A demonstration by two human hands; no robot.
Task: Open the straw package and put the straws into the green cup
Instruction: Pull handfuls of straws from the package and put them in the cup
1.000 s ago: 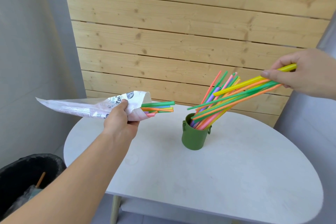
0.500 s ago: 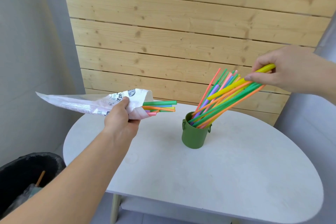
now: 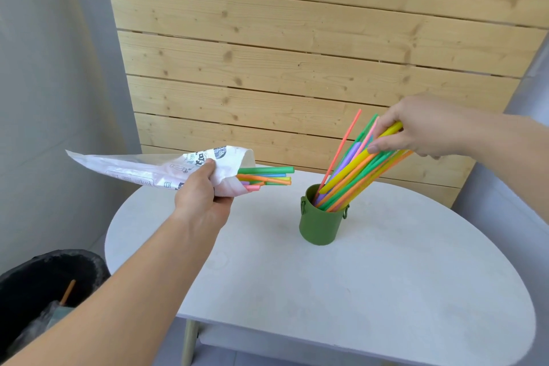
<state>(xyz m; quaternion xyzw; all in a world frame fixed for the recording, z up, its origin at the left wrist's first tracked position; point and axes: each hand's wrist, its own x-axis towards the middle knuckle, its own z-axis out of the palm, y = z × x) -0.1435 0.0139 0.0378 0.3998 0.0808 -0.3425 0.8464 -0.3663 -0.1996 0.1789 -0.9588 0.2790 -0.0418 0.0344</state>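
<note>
The green cup (image 3: 319,226) stands upright on the white table (image 3: 371,291), a little behind its middle. Several coloured straws (image 3: 353,169) lean out of it to the upper right, their lower ends inside the cup. My right hand (image 3: 416,128) pinches the upper ends of this bundle, thumb on a yellow straw. My left hand (image 3: 202,190) grips the white plastic straw package (image 3: 142,166) held level left of the cup. Several straws (image 3: 267,177) stick out of the package's open mouth toward the cup.
A black bin (image 3: 38,291) with a liner stands on the floor at the lower left, beside the table. A wooden plank wall (image 3: 297,53) rises right behind the table. The table's front edge curves round at the lower right.
My right hand has moved left and down with the straw bundle, tilting the straws steeper into the cup. The left hand and package have hardly moved.
</note>
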